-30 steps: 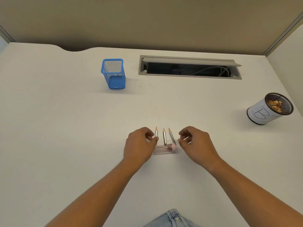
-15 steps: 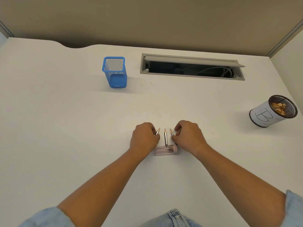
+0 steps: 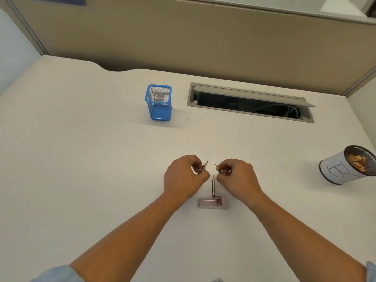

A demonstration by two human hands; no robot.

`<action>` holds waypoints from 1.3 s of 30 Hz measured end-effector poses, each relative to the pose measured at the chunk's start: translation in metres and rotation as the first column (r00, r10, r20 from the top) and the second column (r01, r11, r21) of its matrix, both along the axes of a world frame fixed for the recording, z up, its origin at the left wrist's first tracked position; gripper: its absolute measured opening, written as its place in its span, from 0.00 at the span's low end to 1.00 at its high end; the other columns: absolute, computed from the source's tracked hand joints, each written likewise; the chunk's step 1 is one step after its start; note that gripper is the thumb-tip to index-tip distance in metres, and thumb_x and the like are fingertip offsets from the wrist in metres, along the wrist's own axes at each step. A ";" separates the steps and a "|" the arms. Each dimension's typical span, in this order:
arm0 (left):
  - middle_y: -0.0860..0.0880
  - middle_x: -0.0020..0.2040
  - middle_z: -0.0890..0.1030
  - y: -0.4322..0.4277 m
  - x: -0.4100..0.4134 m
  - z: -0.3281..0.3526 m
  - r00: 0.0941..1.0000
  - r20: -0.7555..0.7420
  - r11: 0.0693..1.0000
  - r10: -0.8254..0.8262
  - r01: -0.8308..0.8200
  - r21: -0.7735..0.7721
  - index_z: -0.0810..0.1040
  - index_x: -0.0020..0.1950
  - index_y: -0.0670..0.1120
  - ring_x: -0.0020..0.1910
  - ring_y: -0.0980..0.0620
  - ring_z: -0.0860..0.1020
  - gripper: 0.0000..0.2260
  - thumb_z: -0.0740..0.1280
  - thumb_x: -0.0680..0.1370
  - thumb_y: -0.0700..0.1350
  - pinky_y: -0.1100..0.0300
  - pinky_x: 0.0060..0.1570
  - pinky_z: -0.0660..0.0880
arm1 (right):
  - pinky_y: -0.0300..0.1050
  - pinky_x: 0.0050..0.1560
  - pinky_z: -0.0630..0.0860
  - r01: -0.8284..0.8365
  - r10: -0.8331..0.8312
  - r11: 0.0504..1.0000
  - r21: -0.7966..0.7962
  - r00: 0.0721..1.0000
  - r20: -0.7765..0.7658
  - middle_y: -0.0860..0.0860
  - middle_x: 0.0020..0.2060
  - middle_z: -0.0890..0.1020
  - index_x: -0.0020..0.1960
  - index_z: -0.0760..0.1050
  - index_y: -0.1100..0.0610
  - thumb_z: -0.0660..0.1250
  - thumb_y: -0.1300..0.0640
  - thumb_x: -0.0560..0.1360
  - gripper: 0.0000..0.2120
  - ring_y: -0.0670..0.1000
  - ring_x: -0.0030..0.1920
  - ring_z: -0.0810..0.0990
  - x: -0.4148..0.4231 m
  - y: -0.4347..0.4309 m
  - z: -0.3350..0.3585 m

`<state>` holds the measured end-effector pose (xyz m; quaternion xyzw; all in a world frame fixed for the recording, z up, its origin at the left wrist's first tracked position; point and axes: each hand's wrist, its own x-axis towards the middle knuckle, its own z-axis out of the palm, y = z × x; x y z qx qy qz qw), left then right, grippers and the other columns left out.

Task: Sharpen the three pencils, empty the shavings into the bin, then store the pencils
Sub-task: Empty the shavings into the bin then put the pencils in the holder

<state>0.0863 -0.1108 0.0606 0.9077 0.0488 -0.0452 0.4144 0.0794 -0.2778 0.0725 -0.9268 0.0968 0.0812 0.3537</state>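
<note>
Fingers [image 3: 195,166] of your left hand [image 3: 183,178] are curled tight round one short pencil [image 3: 203,167], its sharpened tip slanting up and to the right. Your right hand [image 3: 237,178] pinches a second pencil [image 3: 218,169] the same way, tip slanting up and to the left, so the two points nearly face each other above the worktop [image 3: 81,159]. The third pencil [image 3: 213,187] lies flat between your hands, long axis running straight away from you, tip at the far end and butt just beside the pink sharpener [image 3: 212,202]. It sits nearest your right thumb, so that hand looks best placed to gather it. The blue mesh holder [image 3: 158,104] stands upright, ahead and to the left, well apart from both hands and closer to your left. From here it looks empty, so storing is probably the step in hand. The white bin [image 3: 337,169] marked B stands far right with shavings [image 3: 358,162] inside. Whether any remain in the sharpener's clear chamber, you cannot tell. An open cable hatch [image 3: 250,102] lies just right of the holder.
</note>
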 end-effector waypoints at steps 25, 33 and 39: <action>0.46 0.55 0.84 0.118 0.202 0.068 0.979 0.138 0.977 0.148 -0.166 0.134 0.84 0.54 0.51 0.45 0.51 0.79 0.07 0.71 0.77 0.48 0.59 0.35 0.79 | 0.27 0.30 0.71 -0.241 0.185 0.968 0.074 0.878 0.441 0.39 0.32 0.81 0.42 0.83 0.51 0.72 0.58 0.72 0.03 0.39 0.31 0.79 0.180 0.110 0.099; 0.45 0.56 0.84 0.118 0.213 0.048 0.986 0.071 0.971 0.152 -0.162 0.174 0.84 0.55 0.50 0.44 0.51 0.79 0.11 0.74 0.75 0.50 0.64 0.27 0.69 | 0.46 0.46 0.81 -0.271 0.280 0.959 -0.077 0.885 0.372 0.48 0.40 0.86 0.47 0.85 0.53 0.71 0.57 0.75 0.05 0.50 0.44 0.82 0.216 0.122 0.086; 0.46 0.53 0.85 0.118 0.208 0.038 0.984 0.126 0.974 0.124 -0.145 0.177 0.83 0.59 0.48 0.43 0.52 0.77 0.15 0.74 0.75 0.51 0.62 0.37 0.71 | 0.48 0.48 0.81 -0.267 0.299 0.953 -0.141 0.895 0.332 0.49 0.42 0.87 0.48 0.85 0.52 0.70 0.57 0.75 0.06 0.51 0.46 0.83 0.226 0.126 0.071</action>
